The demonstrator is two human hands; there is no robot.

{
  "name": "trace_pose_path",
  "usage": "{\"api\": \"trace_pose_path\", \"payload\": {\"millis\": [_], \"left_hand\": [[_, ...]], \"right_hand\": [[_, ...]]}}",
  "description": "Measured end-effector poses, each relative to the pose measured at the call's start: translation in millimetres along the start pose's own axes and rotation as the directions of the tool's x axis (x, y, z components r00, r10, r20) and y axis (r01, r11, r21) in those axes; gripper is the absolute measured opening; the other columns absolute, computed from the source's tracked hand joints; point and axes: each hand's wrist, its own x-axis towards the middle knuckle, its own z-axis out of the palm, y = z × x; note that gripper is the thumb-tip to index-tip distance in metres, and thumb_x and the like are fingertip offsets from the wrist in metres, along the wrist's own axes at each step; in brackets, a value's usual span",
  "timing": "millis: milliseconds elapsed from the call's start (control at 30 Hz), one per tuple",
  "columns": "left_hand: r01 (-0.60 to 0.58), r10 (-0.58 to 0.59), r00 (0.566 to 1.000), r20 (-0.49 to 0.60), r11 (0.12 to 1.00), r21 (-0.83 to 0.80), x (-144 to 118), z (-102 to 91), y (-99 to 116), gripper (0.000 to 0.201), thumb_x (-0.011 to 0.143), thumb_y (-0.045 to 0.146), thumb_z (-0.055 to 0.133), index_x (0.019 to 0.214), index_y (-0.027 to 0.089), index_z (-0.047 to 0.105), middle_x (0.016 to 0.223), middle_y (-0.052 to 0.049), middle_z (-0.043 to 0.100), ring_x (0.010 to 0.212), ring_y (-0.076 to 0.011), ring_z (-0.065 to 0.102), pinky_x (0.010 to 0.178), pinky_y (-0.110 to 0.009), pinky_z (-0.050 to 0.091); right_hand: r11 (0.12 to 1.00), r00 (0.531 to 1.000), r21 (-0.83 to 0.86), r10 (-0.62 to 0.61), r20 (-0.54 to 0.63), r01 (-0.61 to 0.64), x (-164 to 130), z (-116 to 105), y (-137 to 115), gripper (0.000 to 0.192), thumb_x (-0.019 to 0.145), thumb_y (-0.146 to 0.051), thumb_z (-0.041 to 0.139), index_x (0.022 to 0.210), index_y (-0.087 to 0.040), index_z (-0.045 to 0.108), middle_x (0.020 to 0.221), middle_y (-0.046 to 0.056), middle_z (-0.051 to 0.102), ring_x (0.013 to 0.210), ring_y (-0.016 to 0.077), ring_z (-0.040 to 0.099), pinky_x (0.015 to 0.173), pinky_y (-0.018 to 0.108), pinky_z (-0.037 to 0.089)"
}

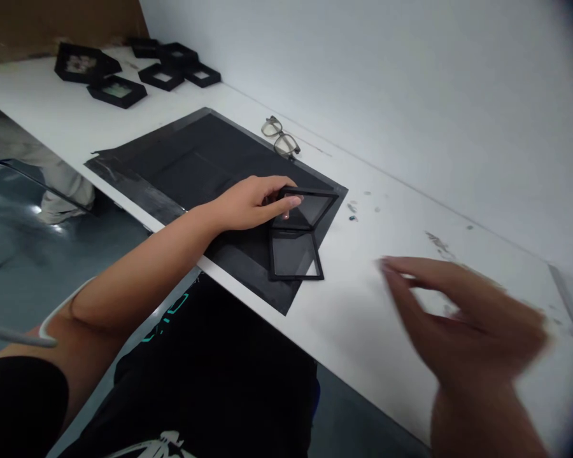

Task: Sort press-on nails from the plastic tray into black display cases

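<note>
My left hand (255, 202) rests on the black mat (191, 165) and grips the raised lid of an open black display case (298, 238) with clear film panels. The case's lower half lies flat at the mat's near right edge, and the lid is tilted up behind it. My right hand (458, 318) hovers blurred above the white table (363, 305), to the right of the case, fingers curled and apart, with nothing seen in it.
A pair of glasses (281, 136) lies beyond the mat near the wall. Several black display cases (124, 73) sit at the far left end of the table. Small dark specks (352, 212) dot the table right of the mat.
</note>
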Motion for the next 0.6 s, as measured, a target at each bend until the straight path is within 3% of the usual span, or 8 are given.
{"api": "trace_pose_path", "payload": {"millis": [33,100,267,367,600], "left_hand": [[-0.010,0.010,1.000,-0.002,1.000,0.004,0.1,0.4,-1.5,0.040,0.098,0.055,0.052,0.109,0.020,0.066,0.086,-0.002,0.075,0.076,-0.0140,0.066,0.067,-0.025,0.044],[-0.029,0.029,1.000,-0.006,1.000,0.004,0.0,1.5,-3.7,0.039,0.098,0.054,0.052,0.111,0.020,0.066,0.086,-0.002,0.075,0.076,-0.0141,0.067,0.067,-0.025,0.044],[-0.037,0.037,0.999,-0.017,0.999,0.024,-0.9,2.6,-3.6,0.037,0.098,0.051,0.052,0.112,0.019,0.066,0.084,-0.001,0.075,0.072,-0.0135,0.064,0.066,-0.025,0.041],[-0.039,0.040,0.999,-0.011,0.999,0.035,-1.3,1.7,-2.3,0.038,0.098,0.051,0.052,0.112,0.020,0.066,0.086,-0.001,0.075,0.071,-0.0129,0.063,0.065,-0.025,0.041],[-0.033,0.033,0.999,-0.006,0.999,0.041,-1.2,1.9,-1.8,0.036,0.099,0.051,0.051,0.112,0.020,0.065,0.084,0.000,0.074,0.071,-0.0123,0.064,0.065,-0.024,0.042]], "right_hand": [[0.994,0.993,0.024,-0.110,0.041,0.109,11.3,15.6,-19.9,0.019,0.085,-0.015,0.073,0.099,-0.027,0.074,0.094,0.000,0.077,0.083,0.0187,0.073,0.074,0.031,0.058],[0.982,0.972,0.011,-0.187,0.142,0.187,28.1,45.5,-43.6,0.016,0.090,-0.017,0.066,0.097,-0.027,0.077,0.095,-0.002,0.078,0.087,0.0171,0.074,0.072,0.029,0.058],[0.991,0.973,-0.017,-0.125,0.193,0.130,35.7,96.5,-43.9,0.020,0.095,-0.022,0.061,0.095,-0.026,0.080,0.093,-0.003,0.078,0.082,0.0137,0.072,0.059,0.027,0.051],[0.991,0.968,-0.040,-0.118,0.221,0.130,29.9,104.3,-39.3,0.020,0.096,-0.023,0.061,0.097,-0.026,0.080,0.092,-0.002,0.077,0.083,0.0159,0.071,0.059,0.028,0.048],[0.988,0.939,0.027,-0.152,0.309,0.151,23.0,94.4,-37.3,0.021,0.099,-0.026,0.059,0.108,-0.025,0.078,0.104,0.000,0.075,0.092,0.0175,0.067,0.068,0.030,0.051]]}}
